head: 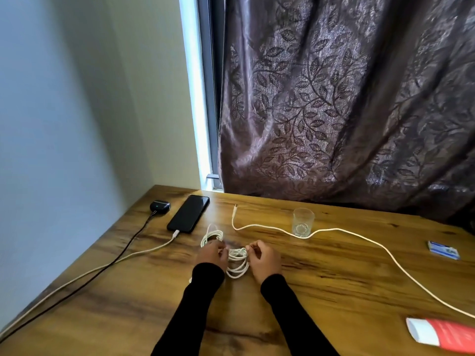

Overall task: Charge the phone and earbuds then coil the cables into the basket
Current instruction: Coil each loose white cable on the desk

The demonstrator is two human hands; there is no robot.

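Head view, lower centre: left hand (212, 254) and right hand (264, 258) both pinch the white cable coil (237, 262) to keep loops gathered, while phone (189, 214) and earbuds case (160, 206) sit plugged in upper left; no basket visible.

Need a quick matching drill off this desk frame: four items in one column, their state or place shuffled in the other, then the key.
Items
1. phone
2. earbuds case
3. glass
4. white cable coil

States
A. black cable plugged in, small green light showing
B. held between the left hand and right hand
C. white cable plugged into its near end
D. standing upright beside a loose white cable

Pairs: 1-C, 2-A, 3-D, 4-B
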